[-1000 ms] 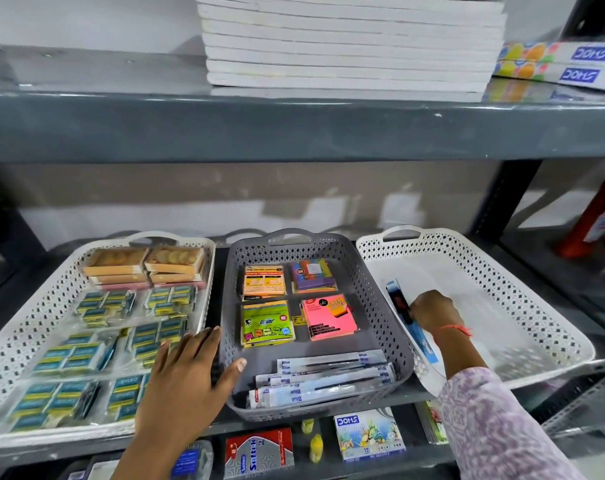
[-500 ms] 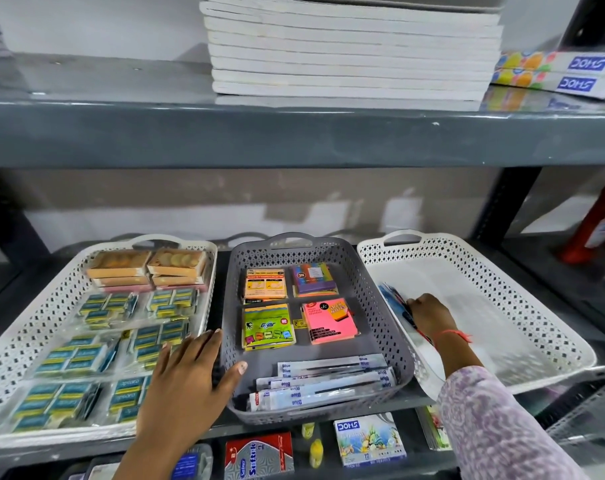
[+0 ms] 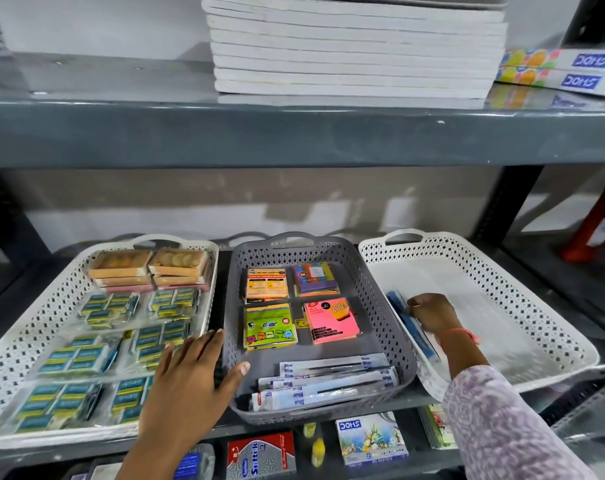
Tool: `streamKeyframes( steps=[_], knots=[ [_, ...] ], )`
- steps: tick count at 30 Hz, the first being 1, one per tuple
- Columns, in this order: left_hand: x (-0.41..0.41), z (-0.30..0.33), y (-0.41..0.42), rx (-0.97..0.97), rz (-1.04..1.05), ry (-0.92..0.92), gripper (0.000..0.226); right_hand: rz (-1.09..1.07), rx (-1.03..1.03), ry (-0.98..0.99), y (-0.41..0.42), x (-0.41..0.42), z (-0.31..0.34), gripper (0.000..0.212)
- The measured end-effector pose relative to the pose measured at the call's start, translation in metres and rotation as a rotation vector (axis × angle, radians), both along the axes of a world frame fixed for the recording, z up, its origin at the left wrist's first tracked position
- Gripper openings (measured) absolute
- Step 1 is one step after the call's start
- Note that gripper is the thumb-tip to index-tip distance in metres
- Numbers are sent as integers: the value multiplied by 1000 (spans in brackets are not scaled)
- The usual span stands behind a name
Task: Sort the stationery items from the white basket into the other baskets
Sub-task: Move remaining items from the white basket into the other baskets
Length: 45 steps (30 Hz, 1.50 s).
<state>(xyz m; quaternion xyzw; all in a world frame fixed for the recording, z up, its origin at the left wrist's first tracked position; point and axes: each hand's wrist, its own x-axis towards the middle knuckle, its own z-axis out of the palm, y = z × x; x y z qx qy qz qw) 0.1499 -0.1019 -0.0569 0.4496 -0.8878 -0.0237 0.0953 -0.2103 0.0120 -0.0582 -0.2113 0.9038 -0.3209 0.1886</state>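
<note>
Three baskets stand on the middle shelf. The white basket [image 3: 522,306] on the right holds a flat blue packet [image 3: 410,323] along its left wall. My right hand [image 3: 432,315] is inside this basket with its fingers closed on that packet. The grey basket [image 3: 380,306] in the middle holds sticky note pads [image 3: 330,320] at the back and blue pen packs [image 3: 328,379] at the front. My left hand [image 3: 190,379] rests flat, fingers spread, over the gap between the grey basket and the left white basket [image 3: 27,341], thumb on the grey rim.
The left white basket carries eraser packs [image 3: 76,358] and tan boxes [image 3: 148,268]. A stack of white notebooks [image 3: 356,46] and DOMS boxes [image 3: 567,71] sit on the shelf above. Packets [image 3: 370,438] lie on the shelf below. A red object [image 3: 595,223] stands far right.
My right hand has shifted slightly back along the left wall of the right white basket, keeping hold of the blue packet. My left hand has stayed put.
</note>
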Motion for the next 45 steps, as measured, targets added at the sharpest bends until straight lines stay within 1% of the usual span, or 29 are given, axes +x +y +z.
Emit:
streamKeyframes(
  steps=[2, 4, 6, 9, 11, 12, 13, 14, 16, 18, 20, 22, 25, 28, 29, 31, 33, 34, 36, 37, 38, 39, 41, 42, 43, 45],
  knots=[
    [0, 1, 0, 3, 0, -4, 83, -52, -6, 49, 0, -2, 0, 18],
    [0, 2, 1, 19, -3, -4, 84, -126, -55, 99, 1, 0, 3, 24],
    [0, 2, 1, 30, -3, 1, 85, -155, -118, 195, 2, 3, 8, 28],
    [0, 1, 0, 35, 4, -8, 86, -189, -235, 331, -2, 7, 22, 29],
    [0, 1, -1, 40, -6, -2, 86, -160, -337, 314, -9, 11, 38, 26],
    [-1, 0, -1, 39, -10, 7, 85, -93, -387, 274, -13, 16, 46, 24],
    [-1, 0, -1, 35, -9, 16, 84, 16, -421, 230, -16, 23, 56, 22],
    [-2, 0, 0, 27, -8, 24, 82, 157, -415, 193, -19, 32, 65, 20],
    [-2, 1, 0, 16, -7, 29, 79, 448, -296, 147, -25, 55, 78, 20],
    [-1, 0, 0, 17, -6, 21, 79, 648, -173, 90, -34, 78, 79, 22],
    [-1, -1, -1, 22, -11, 11, 81, 783, -52, 49, -43, 97, 70, 23],
    [-1, -2, -1, 28, -17, 4, 85, 876, 69, 60, -51, 110, 54, 23],
    [0, -3, -2, 39, -19, 11, 89, 925, 212, 81, -53, 122, 32, 22],
    [0, -4, -3, 21, -23, 9, 88, 910, 303, 71, -49, 123, 22, 23],
    [0, -4, -3, 16, -24, 4, 87, 898, 288, 65, -47, 121, 22, 24],
    [-1, -4, -3, 12, -21, -4, 84, 817, 171, 59, -42, 113, 28, 24],
    [-1, -4, -3, 10, -28, 6, 83, 659, -9, 75, -38, 101, 41, 24],
    [-1, -4, -3, 10, -30, 16, 83, 549, -83, 118, -37, 93, 46, 24],
    [-1, -4, -3, 9, -28, 33, 82, 273, -129, 259, -32, 70, 51, 26],
    [-1, -4, -3, 6, -29, 39, 82, 127, -115, 294, -27, 56, 50, 27],
    [-2, -3, -2, 3, -30, 45, 83, 9, -68, 287, -22, 44, 47, 28],
    [-1, -3, -2, 3, -30, 47, 84, -56, 20, 273, -17, 35, 43, 27],
    [-1, -4, -3, 4, -33, 45, 87, -18, 252, 201, -8, 26, 27, 27],
    [-1, -4, -3, 3, -36, 46, 88, 21, 353, 170, -4, 25, 18, 30],
    [-1, -4, -4, 1, -37, 49, 89, 44, 413, 149, -2, 25, 9, 33],
    [-1, -5, -4, 8, -36, 48, 89, 16, 399, 114, 0, 26, 3, 37]
  ],
)
